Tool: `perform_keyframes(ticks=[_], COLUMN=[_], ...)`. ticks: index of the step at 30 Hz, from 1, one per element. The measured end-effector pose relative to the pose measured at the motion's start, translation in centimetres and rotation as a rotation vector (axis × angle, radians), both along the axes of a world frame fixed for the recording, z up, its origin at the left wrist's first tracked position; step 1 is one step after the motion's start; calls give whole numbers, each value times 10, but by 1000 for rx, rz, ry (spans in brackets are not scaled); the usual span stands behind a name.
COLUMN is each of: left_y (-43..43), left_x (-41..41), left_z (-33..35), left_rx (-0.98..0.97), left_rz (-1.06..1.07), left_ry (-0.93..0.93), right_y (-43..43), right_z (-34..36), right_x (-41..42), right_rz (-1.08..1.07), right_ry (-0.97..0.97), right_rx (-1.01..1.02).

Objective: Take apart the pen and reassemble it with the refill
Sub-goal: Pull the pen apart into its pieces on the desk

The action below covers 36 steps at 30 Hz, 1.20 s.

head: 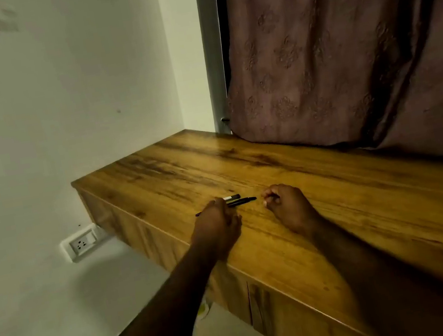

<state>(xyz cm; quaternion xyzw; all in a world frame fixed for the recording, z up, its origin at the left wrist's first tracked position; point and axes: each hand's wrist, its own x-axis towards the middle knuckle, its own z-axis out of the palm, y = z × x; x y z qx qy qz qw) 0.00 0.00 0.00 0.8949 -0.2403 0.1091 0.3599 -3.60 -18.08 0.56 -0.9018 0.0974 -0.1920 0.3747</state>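
Two dark pieces lie on the wooden bench (342, 220) in the head view, and I read them as parts of the pen. A short black piece (233, 197) sits just behind a longer black barrel (242, 201), both with their long axes running left to right, roughly along the front edge of the bench. A thin dark tip pokes out past the left side of my left hand (218, 221), so something slender passes under that hand; whether it is the refill or the barrel's far end I cannot tell.

My left hand rests over the left ends of the pieces, fingers curled down onto them, but I cannot tell whether its grip is pinching anything or only touching. My right hand (283, 205) lies just right of the barrel's free end, near it but apart, fingers curled loosely inward; whether that grip holds a small part is hidden.

I judge the left hand is nearer, already on the parts. The barrel points toward the right hand, so a short reach leftward along that axis would meet its end.
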Motion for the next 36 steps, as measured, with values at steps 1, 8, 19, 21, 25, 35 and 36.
perform_keyframes(ticks=[1, 8, 19, 21, 25, 35, 36], left_y=[-1, 0, -6, -5, 2, 7, 7], left_x=[4, 14, 13, 14, 18, 10, 8], left_z=[-2, -11, -10, -8, -6, -9, -8], left_rx=[-8, -46, 257, 232, 163, 58, 50], left_rz=[-2, 145, 331, 280, 214, -104, -101], left_ry=[2, -164, -101, -98, -121, -123, -118], right_y=[-1, -2, -1, -4, -6, -1, -1], right_z=[-2, -4, -8, -6, 2, 8, 8], right_x=[8, 37, 33, 32, 31, -1, -4], right_rz=[9, 71, 124, 170, 201, 177, 184], right_ry=[8, 17, 22, 23, -30, -43, -47], right_rx=[-33, -140, -136, -36, 196, 713, 733])
